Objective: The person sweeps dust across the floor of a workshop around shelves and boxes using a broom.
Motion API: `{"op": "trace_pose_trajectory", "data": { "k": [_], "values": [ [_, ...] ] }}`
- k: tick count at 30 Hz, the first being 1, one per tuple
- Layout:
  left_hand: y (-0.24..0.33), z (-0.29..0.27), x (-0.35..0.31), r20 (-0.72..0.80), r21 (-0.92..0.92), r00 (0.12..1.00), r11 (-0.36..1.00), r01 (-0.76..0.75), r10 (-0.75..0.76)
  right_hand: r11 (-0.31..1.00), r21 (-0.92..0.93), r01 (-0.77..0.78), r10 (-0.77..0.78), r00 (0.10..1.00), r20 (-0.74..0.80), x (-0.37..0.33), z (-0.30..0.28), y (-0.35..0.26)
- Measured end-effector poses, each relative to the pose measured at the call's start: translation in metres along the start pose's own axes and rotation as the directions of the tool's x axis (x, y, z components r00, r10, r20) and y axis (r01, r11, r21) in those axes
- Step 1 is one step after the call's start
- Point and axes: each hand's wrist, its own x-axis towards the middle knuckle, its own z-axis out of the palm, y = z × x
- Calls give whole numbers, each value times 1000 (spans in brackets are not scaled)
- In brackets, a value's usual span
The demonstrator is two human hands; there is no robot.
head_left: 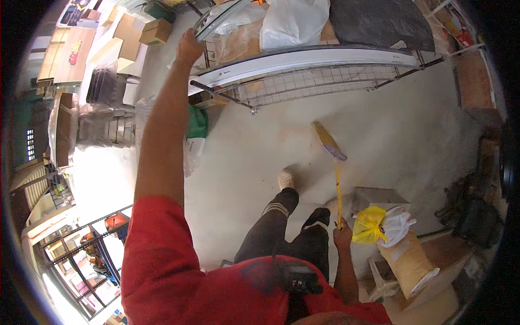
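Note:
My right hand is closed around the yellow handle of a broom, low beside my right leg. The broom's brush head, yellowish bristles with a purple band, rests on the floor ahead of my feet. At the upper left, my left arm stretches far forward. My left hand is closed at the end of a silver-edged rail at the left side of a metal rack; its fingertips are partly hidden. White plastic sacks and a dark sheet lie on that rack.
Yellow and white plastic bags sit by a brown paper sack on my right. A grey box stands near my right foot. Cardboard boxes and stacked goods line the left, with a green bag below the rack's corner.

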Motion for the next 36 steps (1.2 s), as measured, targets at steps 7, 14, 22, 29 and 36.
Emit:
{"op": "trace_pose_trajectory", "data": {
  "k": [7, 14, 22, 29, 36],
  "values": [
    [-28, 25, -3, 243, 39, 970, 999, -28, 17, 998, -32, 57, -57, 998, -9, -10, 3, -10],
    [39, 96, -3, 235, -50, 972, 998, 34, -21, 999, -28, 26, -26, 1000, -2, -2, -4, -25],
    [41, 105, -19, 119, 274, 993, 961, -21, -12, 988, 24, -150, 152, 985, -80, 14, -43, -24],
    [39, 102, -19, 337, 113, 924, 982, 152, -182, 669, -742, 47, -248, 955, -163, 124, -83, 98],
    [12, 136, -5, 396, 214, 917, 976, -40, -49, 996, -90, 2, -31, 946, -324, 258, -62, -2]
  ]
}}
